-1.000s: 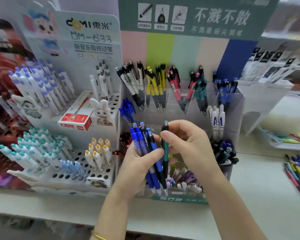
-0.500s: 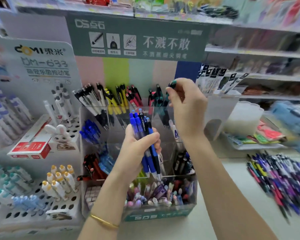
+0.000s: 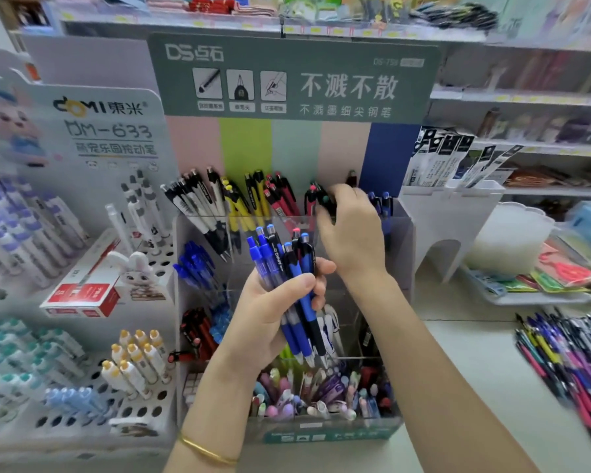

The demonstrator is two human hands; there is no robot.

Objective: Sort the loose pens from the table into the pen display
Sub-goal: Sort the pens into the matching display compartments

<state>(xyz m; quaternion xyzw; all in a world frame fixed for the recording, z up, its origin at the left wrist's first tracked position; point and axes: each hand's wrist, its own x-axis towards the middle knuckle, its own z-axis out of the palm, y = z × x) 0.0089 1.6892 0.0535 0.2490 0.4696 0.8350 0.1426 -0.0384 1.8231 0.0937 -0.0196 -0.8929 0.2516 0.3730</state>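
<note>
1. Shop aisle, stocked shelves (image 3: 526,97) across the far side, blurred. White table (image 3: 458,353) runs along the near side.
2. Pen display (image 3: 321,436) stands centre on the table: clear tiered compartments, green header board behind.
3. Far row of the display, left to right: black-and-white pens (image 3: 191,199), yellow pens (image 3: 243,203), red pens (image 3: 282,196), then blue pens (image 3: 382,201) at the right end.
4. Left hand (image 3: 270,312) is in front of the display's middle tier, fingers and thumb curled round a bundle of pens (image 3: 287,264). Blue and black barrels, clicker ends up, tips pointing down.
5. Gold bracelet (image 3: 205,450) on the left wrist.
6. Right hand (image 3: 352,233) reaches over the far row, between the red and the blue pens. Fingertips curl onto a teal-capped pen (image 3: 325,201) and pinch it at the top of that compartment. Cannot tell how deep the pen sits.
7. Loose pens (image 3: 567,353) lie in a mixed-colour pile on the table at the right, well apart from both hands, motion-blurred.
8. White display (image 3: 110,138) stands left of the pen display, touching or just beside it, with pens upright in holes.
9. Red box (image 3: 79,295) and rabbit figure (image 3: 133,268) sit on the white display.
</note>
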